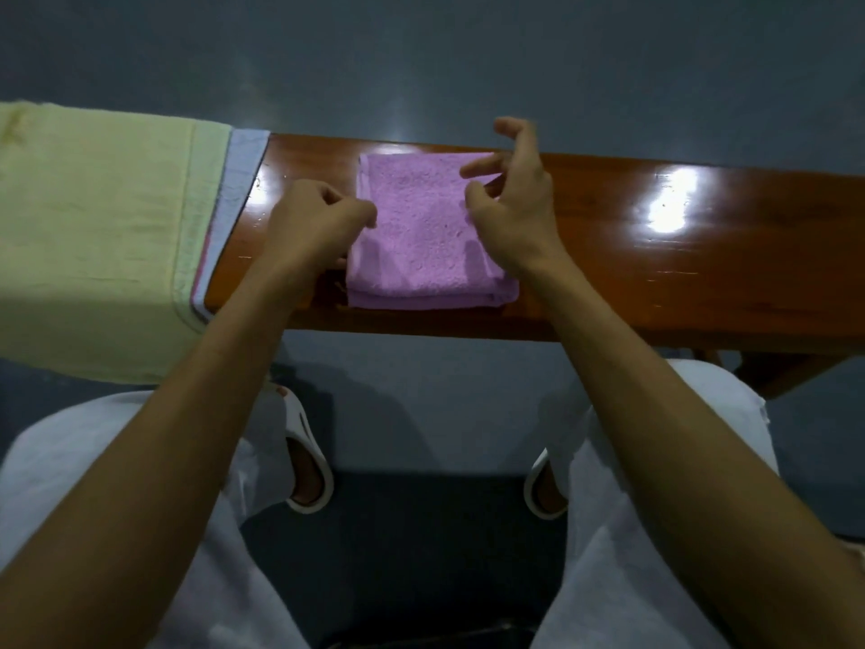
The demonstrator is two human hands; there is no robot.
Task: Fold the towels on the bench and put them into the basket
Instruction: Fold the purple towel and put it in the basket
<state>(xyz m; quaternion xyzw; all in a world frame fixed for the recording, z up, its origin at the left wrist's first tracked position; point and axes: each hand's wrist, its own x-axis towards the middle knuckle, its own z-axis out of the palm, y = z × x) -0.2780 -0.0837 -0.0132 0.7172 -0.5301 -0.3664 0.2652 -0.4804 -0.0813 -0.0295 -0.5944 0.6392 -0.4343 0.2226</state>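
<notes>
The towel (pixel 421 236) is seen lying folded into a neat square on the desk (pixel 655 274), close to the near edge, with its layers showing at the front. The left hand (pixel 313 222) is held at the towel's left edge with fingers curled tight against the thumb; whether a bit of cloth is pinched there cannot be told. The right hand (pixel 515 203) is held over the towel's far right corner, fingers spread and loosely bent, and nothing is gripped by it. To the left, a pile (pixel 93 227) of unfolded towels is draped over the desk's end, a pale yellow one on top with blue and pink edges showing beneath. The basket is not in view, so its place cannot be given. The folding of this towel is judged done, and the lift to the basket is expected next. Here the risk is found: if the towel is picked up by one edge or by the top layer alone, the fold could be shaken open and the work undone. The desk is glossy, so the square could be slid off the near edge if it is dragged rather than lifted. The pile could also be caught by the left forearm and pulled down, since so much of it hangs over the side. A grip from both sides, under all layers, is called for.
</notes>
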